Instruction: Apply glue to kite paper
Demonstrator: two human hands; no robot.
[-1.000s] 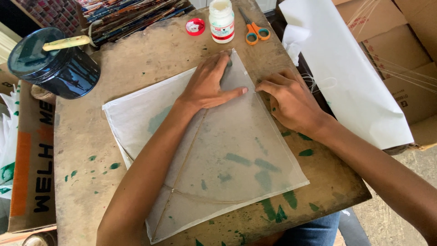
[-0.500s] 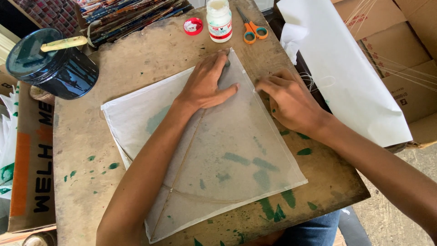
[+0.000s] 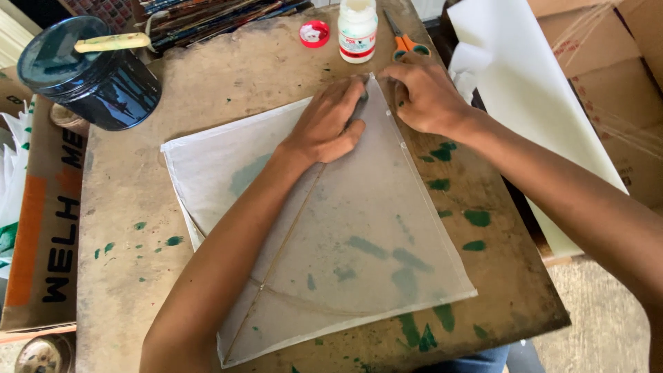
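Head view: the left hand point(image 3: 324, 128) lay flat, fingers spread, on the translucent paper kite point(image 3: 331, 228) — mid-table point(image 3: 124, 228), tip toward the far edge. The right hand point(image 3: 425, 97) pinched that tip, fingers curled, just before the glue bottle point(image 3: 358, 29).

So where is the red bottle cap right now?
In the head view the red cap lies on the wooden table near its far edge, just left of the open white glue bottle, beyond both hands.
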